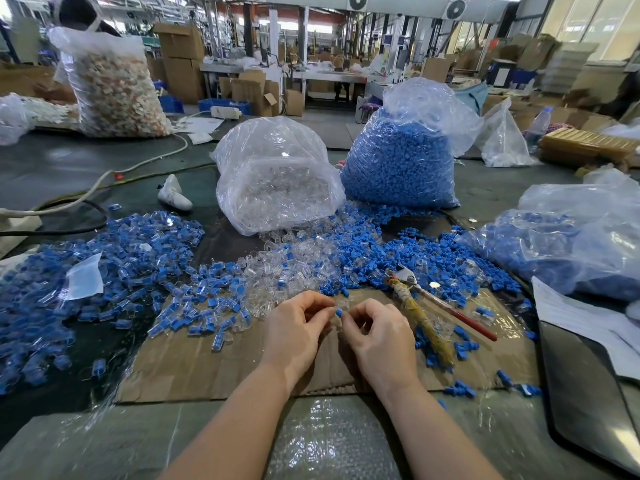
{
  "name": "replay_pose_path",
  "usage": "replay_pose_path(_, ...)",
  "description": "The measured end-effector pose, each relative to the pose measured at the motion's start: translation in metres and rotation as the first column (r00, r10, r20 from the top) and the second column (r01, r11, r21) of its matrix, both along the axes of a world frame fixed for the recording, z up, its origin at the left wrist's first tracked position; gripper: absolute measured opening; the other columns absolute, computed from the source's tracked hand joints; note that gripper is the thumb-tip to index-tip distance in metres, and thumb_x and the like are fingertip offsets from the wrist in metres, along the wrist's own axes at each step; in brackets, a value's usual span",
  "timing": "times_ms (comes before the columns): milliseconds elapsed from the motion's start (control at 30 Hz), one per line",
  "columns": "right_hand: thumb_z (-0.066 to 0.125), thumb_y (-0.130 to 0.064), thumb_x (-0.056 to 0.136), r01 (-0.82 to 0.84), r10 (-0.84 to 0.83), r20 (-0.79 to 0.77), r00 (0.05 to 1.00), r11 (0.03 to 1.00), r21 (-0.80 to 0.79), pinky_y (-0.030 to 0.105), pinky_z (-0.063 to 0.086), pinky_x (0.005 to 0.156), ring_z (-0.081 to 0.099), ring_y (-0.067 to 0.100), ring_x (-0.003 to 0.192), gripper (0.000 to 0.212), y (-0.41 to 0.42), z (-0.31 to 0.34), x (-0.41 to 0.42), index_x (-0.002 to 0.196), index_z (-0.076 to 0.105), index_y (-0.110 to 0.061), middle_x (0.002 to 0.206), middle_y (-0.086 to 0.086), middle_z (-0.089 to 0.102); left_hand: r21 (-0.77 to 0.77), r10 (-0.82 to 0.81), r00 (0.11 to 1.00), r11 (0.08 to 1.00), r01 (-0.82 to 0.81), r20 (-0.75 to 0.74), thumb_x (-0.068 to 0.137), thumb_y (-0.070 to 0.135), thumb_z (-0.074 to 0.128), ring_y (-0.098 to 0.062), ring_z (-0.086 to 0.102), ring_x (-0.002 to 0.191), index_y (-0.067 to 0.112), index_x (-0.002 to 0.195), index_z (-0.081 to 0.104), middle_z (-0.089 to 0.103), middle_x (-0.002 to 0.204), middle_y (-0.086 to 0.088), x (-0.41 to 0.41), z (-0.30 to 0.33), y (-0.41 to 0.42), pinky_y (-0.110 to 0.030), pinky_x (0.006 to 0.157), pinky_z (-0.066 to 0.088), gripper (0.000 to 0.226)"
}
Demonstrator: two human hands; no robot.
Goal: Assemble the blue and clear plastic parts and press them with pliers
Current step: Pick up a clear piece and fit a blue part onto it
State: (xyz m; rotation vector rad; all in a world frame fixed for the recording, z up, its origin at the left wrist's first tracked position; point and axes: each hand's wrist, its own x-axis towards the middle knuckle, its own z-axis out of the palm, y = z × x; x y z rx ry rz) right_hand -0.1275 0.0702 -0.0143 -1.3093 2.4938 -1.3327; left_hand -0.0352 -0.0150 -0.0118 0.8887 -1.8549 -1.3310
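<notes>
My left hand and my right hand meet over a sheet of cardboard. Between their fingertips sits a small blue plastic part, pinched by my right hand. My left hand pinches a clear plastic part right against it; the clear part is hard to make out. The pliers, with a taped handle and a red one, lie on the cardboard to the right of my right hand, untouched.
Assembled blue-and-clear pieces are heaped at left. Loose clear parts and blue parts lie ahead. Behind them stand a bag of clear parts and a bag of blue parts. Another bag lies at right.
</notes>
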Motion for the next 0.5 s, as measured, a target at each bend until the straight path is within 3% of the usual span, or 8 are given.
replay_pose_path(167, 0.062, -0.031, 0.087, -0.006, 0.008, -0.055, 0.998, 1.000, 0.026, 0.031, 0.037, 0.080, 0.048, 0.014, 0.081, 0.015, -0.0001, -0.0008, 0.0006, 0.074, 0.061, -0.022, 0.072, -0.012, 0.055, -0.030, -0.027, 0.999, 0.999, 0.028, 0.022, 0.084, 0.005, 0.066, 0.001, 0.063, 0.073, 0.023, 0.082, 0.068, 0.069, 0.079, 0.007, 0.0002, 0.0003, -0.0004, -0.006, 0.067, 0.047, 0.018)
replay_pose_path(300, 0.063, -0.033, 0.087, -0.025, 0.025, -0.044, 0.999, 1.000, 0.004, 0.033, 0.040, 0.082, 0.050, 0.014, 0.085, 0.015, 0.0007, 0.0000, -0.0001, 0.082, 0.068, -0.021, 0.075, -0.013, 0.055, 0.052, -0.024, 0.999, 0.998, 0.026, -0.026, 0.085, 0.004, 0.064, -0.009, 0.065, 0.074, 0.021, 0.080, 0.067, 0.069, 0.078, 0.001, -0.0002, -0.0005, -0.0014, -0.016, 0.068, 0.052, 0.018)
replay_pose_path(433, 0.069, -0.024, 0.084, -0.078, 0.075, -0.054, 0.996, 0.995, -0.066, 0.039, 0.045, 0.085, 0.054, 0.014, 0.088, 0.006, 0.0002, 0.0025, 0.0025, 0.088, 0.069, -0.020, 0.079, -0.021, 0.054, 0.041, -0.018, 1.000, 0.999, 0.018, -0.016, 0.087, 0.007, 0.063, -0.014, 0.065, 0.077, 0.022, 0.086, 0.067, 0.069, 0.081, 0.001, 0.0003, -0.0020, -0.0033, -0.025, 0.072, 0.055, 0.015)
replay_pose_path(500, 0.070, -0.019, 0.082, -0.102, 0.095, -0.080, 0.992, 0.991, -0.084, 0.040, 0.046, 0.087, 0.054, 0.013, 0.090, 0.014, 0.0003, 0.0024, 0.0027, 0.096, 0.068, -0.021, 0.084, -0.022, 0.054, 0.053, -0.030, 0.999, 0.998, 0.032, -0.032, 0.087, 0.008, 0.063, -0.019, 0.065, 0.077, 0.019, 0.090, 0.067, 0.069, 0.082, -0.002, 0.0004, -0.0017, -0.0030, -0.029, 0.072, 0.056, 0.012)
